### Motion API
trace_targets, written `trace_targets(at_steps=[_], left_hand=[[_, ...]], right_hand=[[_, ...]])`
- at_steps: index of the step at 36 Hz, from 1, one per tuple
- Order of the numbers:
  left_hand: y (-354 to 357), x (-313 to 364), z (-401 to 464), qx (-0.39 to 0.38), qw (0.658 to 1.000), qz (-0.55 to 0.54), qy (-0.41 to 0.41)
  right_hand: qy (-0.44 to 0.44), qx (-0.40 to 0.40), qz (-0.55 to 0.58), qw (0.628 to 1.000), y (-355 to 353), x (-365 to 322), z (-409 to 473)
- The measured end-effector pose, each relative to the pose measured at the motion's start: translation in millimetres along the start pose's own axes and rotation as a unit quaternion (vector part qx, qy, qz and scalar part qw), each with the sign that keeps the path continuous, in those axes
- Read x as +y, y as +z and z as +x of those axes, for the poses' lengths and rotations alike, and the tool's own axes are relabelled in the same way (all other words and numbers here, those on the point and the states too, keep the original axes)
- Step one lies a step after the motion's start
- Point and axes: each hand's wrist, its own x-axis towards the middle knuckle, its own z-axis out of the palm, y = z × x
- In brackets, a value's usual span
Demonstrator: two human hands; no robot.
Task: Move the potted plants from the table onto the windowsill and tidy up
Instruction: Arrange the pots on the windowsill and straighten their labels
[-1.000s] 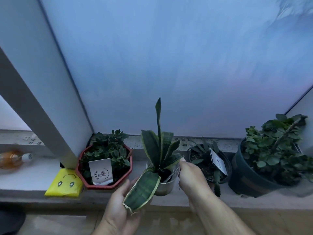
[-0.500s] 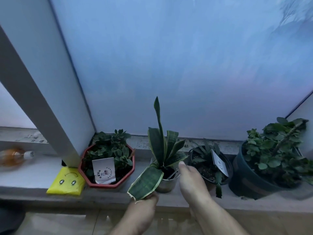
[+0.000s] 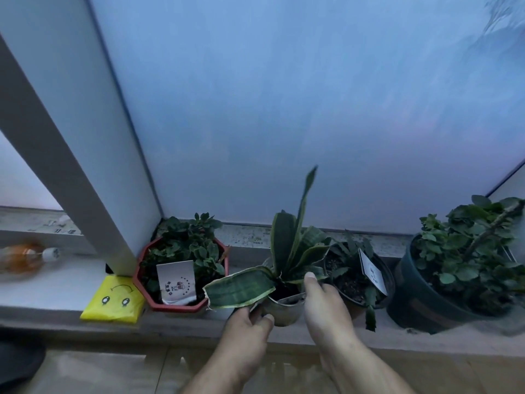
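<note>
Steadying a snake plant pot [image 3: 281, 304] on the windowsill [image 3: 42, 291], left hand [image 3: 250, 327] and right hand [image 3: 324, 305] clamped on either side. Flanked by a red pot [image 3: 181, 273] at nine o'clock, two dark pots at three o'clock. Seemingly nearly finished; tidying possibly left. Table out of view; bottle [image 3: 25, 257] at nine o'clock blurred.

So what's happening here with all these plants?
A person is setting a snake plant in a small metal pot on the windowsill. The left hand and right hand grip the pot between a red pot and a black pot. A bigger dark pot stands to the right.
</note>
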Motion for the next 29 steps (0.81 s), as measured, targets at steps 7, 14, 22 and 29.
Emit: trace_targets(at_steps=[7,14,22,29], left_hand=[[7,4,-4,0.004,0.999,0.015,0.035],[3,12,-1,-0.007,1.0,0.011,0.027],[7,15,-4,0.013,0.999,0.032,0.031],[33,32,-28,0.122,0.992,-0.023,0.015]], right_hand=[[-0.021,-0.011,-0.025,0.999,2,-3,-3],[-0.018,-0.009,-0.015,1.0,3,-4,-9],[-0.017,-0.022,0.004,1.0,-3,-5,-11],[-0.007,-0.037,0.045,0.998,-11,-10,-18]])
